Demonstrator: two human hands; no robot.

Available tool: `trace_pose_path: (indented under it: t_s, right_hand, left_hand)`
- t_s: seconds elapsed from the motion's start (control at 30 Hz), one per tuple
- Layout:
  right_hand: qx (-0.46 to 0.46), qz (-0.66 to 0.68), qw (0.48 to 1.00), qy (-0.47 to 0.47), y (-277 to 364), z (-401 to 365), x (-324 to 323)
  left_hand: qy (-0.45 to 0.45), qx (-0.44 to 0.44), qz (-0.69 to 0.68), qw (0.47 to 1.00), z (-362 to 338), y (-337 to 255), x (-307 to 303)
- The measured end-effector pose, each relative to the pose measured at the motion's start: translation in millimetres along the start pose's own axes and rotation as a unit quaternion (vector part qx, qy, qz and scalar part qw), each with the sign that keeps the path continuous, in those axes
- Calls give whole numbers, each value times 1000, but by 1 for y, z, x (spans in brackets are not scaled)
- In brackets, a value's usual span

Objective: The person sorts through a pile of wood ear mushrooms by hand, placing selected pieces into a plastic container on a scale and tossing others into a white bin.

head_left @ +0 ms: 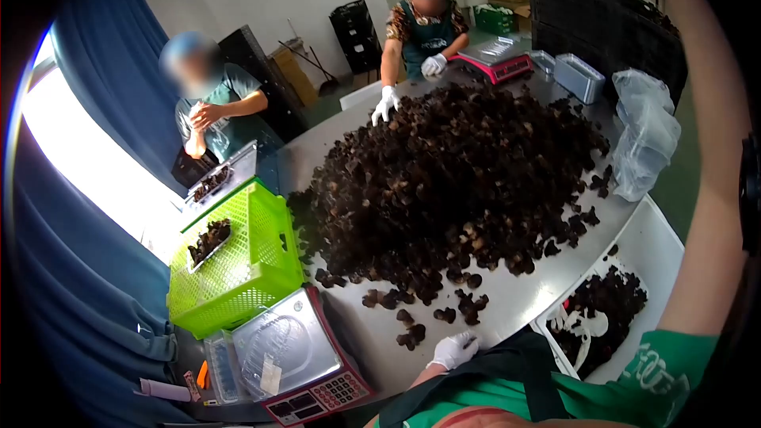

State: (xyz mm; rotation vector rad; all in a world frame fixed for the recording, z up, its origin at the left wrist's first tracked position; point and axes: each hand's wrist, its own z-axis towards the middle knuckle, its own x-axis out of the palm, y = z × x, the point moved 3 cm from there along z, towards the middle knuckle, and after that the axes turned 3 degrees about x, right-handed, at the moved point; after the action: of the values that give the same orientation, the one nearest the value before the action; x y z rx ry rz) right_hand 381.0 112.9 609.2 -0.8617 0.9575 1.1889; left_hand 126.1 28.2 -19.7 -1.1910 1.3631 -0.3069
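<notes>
My left hand (453, 350), in a white glove, rests at the near edge of the metal table (507, 305). Its fingers are curled together, and nothing shows in them. Just beyond it lie loose pieces of dark, wrinkled fungus (411, 331), like dried wood ear mushroom. They edge a large heap of the same fungus (452, 182) that covers the middle of the table. My bare right arm rises along the right side, and its hand is beyond the top of the view. Below that arm, a white bin (662, 250) holds more fungus and a crumpled white thing (588, 326), perhaps a glove.
A digital scale (289, 345) and a green crate (230, 269) bearing a small tray of fungus (210, 244) stand left. Two co-workers are across the table; one's gloved hand (386, 105) touches the heap. A red scale (495, 59), metal tin (579, 78) and plastic bag (646, 131) lie far right.
</notes>
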Motion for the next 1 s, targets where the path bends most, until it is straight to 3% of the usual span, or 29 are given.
trace_pose_path:
  t_s: [0.13,0.17,0.2,0.23,0.27,0.3,0.37,0.4,0.43,0.5,0.63,0.7,0.8,0.9,1.0]
  right_hand:
    - [10,-27,991,130,-9,-32,91]
    - [-33,-81,987,132,-6,-41,129]
    - [-77,-92,983,138,-4,-59,170]
    - [-53,-102,963,244,9,-75,206]
    - [-143,-85,973,161,4,-101,259]
    - [-136,-44,964,224,14,-122,295]
    - [-151,32,964,217,31,-175,365]
    - [-129,95,958,240,38,-194,393]
    - [-127,132,962,201,43,-212,423]
    - [-61,166,973,146,64,-239,464]
    - [-18,200,975,95,105,-259,494]
    - [-42,145,981,118,117,-279,503]
    - [-26,197,977,72,107,-303,496]
    - [14,198,980,-9,100,-316,486]
    - [8,194,981,-19,103,-299,485]
  left_hand:
    - [11,6,-50,999,-5,-23,-19]
    - [-3,9,-70,998,-8,-21,-21]
    - [-56,70,-71,993,-9,-17,-25]
    - [-93,82,-16,992,-8,-21,-35]
    - [-136,103,-38,985,-10,-26,-52]
    - [-205,93,-56,973,-11,-32,-69]
    - [-318,88,-30,944,-15,-25,-102]
    - [-381,97,0,919,-16,-28,-119]
    - [-417,62,57,905,-14,-15,-127]
    - [-418,28,149,896,-9,3,-137]
    - [-332,4,203,921,18,-2,-125]
    - [-259,-11,258,931,14,2,-103]
    - [-329,46,263,906,-19,1,-85]
    - [-335,11,257,906,-43,-8,-69]
    - [-365,-29,279,888,-52,-9,-63]
